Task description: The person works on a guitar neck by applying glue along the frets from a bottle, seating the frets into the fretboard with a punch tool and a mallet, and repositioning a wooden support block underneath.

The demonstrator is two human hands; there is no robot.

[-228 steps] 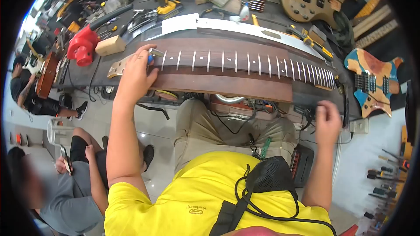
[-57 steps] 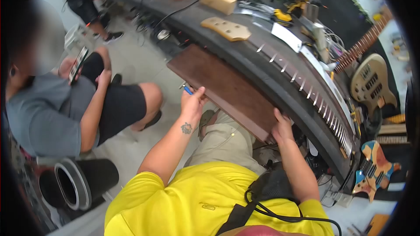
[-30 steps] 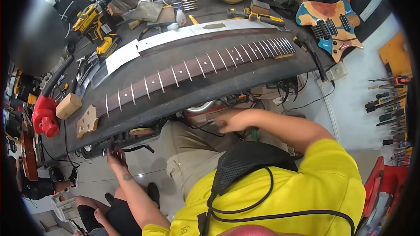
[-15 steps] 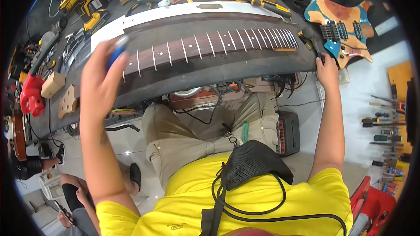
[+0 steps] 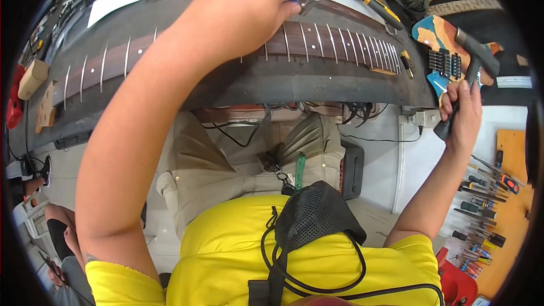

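A dark fretboard (image 5: pixel 324 51) with metal frets and pale dot inlays lies along the bench. Above its middle, my left hand (image 5: pixel 249 11) is closed on a small blue-handled tool (image 5: pixel 309 4) with a metal end; its exact kind is unclear. My forearm covers part of the fretboard. To the right, my right hand (image 5: pixel 466 110) grips a hammer (image 5: pixel 479 55) by its black handle, raised off the bench with its head up. Behind the hammer lies a blue and wood-coloured guitar body (image 5: pixel 433 34), partly hidden.
A white strip (image 5: pixel 122 1) runs along the back of the bench. A yellow-black utility knife (image 5: pixel 377 7) lies behind the fretboard. A wooden block (image 5: pixel 34 79) is at far left. Several tools hang on a wooden board (image 5: pixel 513 192) at right. Another person's leg (image 5: pixel 62 221) is at lower left.
My left hand has moved right across the fretboard with the blue-handled tool. My right hand has lifted the hammer from the bench's right end. The view has shifted.
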